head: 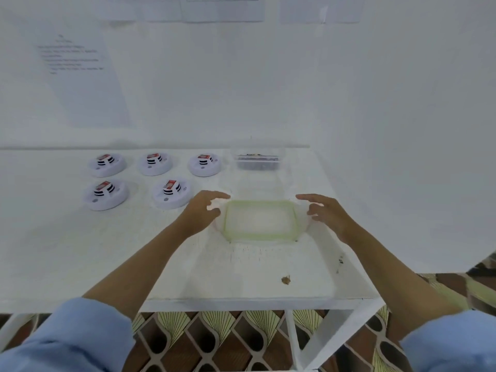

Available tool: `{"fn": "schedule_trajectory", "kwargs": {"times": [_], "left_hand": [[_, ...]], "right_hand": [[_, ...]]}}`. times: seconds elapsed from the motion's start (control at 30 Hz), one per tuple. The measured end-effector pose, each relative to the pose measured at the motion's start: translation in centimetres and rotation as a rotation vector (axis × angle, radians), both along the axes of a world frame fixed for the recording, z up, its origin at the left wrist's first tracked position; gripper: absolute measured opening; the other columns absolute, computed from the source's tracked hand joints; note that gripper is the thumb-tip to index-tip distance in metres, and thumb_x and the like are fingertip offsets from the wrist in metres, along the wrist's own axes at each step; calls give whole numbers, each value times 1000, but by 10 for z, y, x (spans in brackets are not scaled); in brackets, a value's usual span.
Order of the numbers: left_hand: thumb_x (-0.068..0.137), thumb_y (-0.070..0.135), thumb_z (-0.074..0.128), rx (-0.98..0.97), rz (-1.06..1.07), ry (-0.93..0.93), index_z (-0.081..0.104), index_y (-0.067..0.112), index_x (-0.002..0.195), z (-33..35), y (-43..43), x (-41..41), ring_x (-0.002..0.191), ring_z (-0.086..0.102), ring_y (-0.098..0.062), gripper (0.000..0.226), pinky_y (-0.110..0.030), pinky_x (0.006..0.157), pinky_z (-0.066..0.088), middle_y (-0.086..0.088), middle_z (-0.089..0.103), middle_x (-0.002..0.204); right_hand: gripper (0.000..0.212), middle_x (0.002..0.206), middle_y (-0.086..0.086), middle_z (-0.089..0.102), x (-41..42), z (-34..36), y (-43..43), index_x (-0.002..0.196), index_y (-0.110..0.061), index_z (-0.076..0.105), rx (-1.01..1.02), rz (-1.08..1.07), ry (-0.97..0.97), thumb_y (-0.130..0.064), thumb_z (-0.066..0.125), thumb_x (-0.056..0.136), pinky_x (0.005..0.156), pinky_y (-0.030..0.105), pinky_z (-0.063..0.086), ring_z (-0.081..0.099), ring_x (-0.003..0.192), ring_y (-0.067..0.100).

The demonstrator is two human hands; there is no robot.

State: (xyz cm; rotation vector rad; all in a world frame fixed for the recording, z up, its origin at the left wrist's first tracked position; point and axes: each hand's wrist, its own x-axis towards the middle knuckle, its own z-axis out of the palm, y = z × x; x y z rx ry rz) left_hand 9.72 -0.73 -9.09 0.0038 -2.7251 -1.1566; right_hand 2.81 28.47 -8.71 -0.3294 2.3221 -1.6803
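A clear rectangular container lid with a pale green rim (260,237) lies flat on the white table (80,251). My left hand (204,212) hovers at its left edge, fingers spread and loosely bent, holding nothing. My right hand (326,213) hovers at its right edge in the same way, fingers apart. Whether either hand touches the lid's side flaps I cannot tell. Behind the lid stands a clear plastic container (257,162) with dark small items inside.
Several white round smoke detectors, each with a red-topped battery fitted, lie in two rows at the left, the nearest one (171,193) just beside my left hand. A brown scrap (285,280) lies near the table's front edge. Paper sheets hang on the wall (375,89).
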Motion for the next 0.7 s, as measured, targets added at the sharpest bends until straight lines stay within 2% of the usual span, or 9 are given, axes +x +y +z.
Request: {"fn": "schedule_trajectory", "kwargs": {"times": [0.1,0.17,0.2,0.27,0.43,0.6,0.7], "left_hand": [[86,18,63,160,1,-328,55,27,121,6,4,-6,93,52,-15,37,-29,77,48,-2,49,104],[85,16,65,217,-14,-473,55,25,119,8,8,-8,74,50,-13,37,-24,69,50,-2,45,92],[84,13,66,189,-22,-485,56,22,120,7,9,-10,70,49,-13,39,-23,66,50,-2,45,93],[82,7,67,149,-35,-472,55,16,124,4,10,-13,74,50,-16,44,-22,65,49,-3,45,105],[80,5,69,142,-57,-473,54,15,126,1,7,-17,91,53,-23,50,-24,68,50,-4,41,118],[80,4,69,133,-63,-463,55,15,125,0,6,-20,89,53,-22,49,-20,63,50,-6,42,118],[80,3,68,130,-64,-455,54,14,126,0,6,-23,90,52,-21,50,-19,62,49,-5,41,118]], "right_hand": [[38,89,5,47,-2,2,-2,120,-24,59,111,106,-94,-12,63,84,83,32,46,50,85,19],[41,87,4,44,-2,1,-8,119,-23,59,173,128,-108,-16,69,81,75,31,49,49,77,19],[41,89,1,44,-1,0,-12,118,-22,59,185,125,-98,-15,70,79,70,28,49,48,73,16],[42,99,-3,47,-2,-3,-16,116,-19,61,201,111,-77,-12,73,76,62,21,48,48,70,11],[43,125,6,47,-8,-12,-18,110,-16,65,235,87,-60,-7,78,70,54,16,49,50,68,9],[45,129,9,46,-12,-11,-19,109,-12,66,256,88,-33,-4,80,66,48,16,50,55,72,17],[46,129,10,45,-15,-10,-20,109,-12,66,265,89,-19,-3,80,66,47,17,49,54,63,15]]}}
